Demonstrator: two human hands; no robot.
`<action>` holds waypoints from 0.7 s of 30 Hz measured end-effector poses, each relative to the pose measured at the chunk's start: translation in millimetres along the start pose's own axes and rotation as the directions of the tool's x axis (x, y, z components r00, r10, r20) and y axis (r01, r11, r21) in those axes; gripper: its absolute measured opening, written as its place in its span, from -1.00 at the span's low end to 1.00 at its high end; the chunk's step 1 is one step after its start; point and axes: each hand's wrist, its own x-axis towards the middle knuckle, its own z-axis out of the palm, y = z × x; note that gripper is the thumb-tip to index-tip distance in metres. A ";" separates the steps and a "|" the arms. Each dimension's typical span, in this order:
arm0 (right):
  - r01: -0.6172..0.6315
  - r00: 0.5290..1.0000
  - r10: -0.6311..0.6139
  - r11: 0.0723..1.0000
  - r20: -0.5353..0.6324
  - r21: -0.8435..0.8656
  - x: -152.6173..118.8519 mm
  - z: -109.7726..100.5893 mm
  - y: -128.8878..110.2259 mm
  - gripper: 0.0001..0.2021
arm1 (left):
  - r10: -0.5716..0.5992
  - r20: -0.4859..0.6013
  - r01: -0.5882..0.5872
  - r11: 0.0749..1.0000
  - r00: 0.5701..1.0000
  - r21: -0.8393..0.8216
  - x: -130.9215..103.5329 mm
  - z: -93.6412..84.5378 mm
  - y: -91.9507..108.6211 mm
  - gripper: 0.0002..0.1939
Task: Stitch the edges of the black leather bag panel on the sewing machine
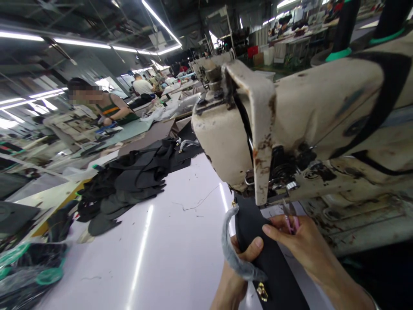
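A worn cream sewing machine (290,112) fills the right of the head view. Under its needle area lies a black fabric piece (254,224) with a grey fuzzy strip (230,254) and small brass hardware (262,292). My left hand (237,275) grips the black piece from below, thumb on top. My right hand (306,247) rests on the fabric just right of it and holds small pink-handled thread snips (290,217), blades pointing up toward the presser foot.
A pile of black fabric pieces (129,181) lies on the white table (161,249) to the left. Loose thread (196,202) trails across the tabletop. A person (100,105) sits at another machine at far left; more workstations stretch behind.
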 end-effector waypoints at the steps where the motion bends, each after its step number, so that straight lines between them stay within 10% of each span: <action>1: 0.016 1.000 -0.016 1.000 -0.010 0.009 -0.6 0.8 -1.1 -0.73 | -0.014 -0.012 0.014 1.000 1.000 -0.011 -0.5 1.3 1.0 -0.58; 21: 0.135 0.990 -0.125 0.967 0.062 -0.214 0.3 -2.3 -7.9 -0.55 | -0.017 -0.163 0.027 0.998 0.986 0.059 1.7 13.9 3.6 -0.52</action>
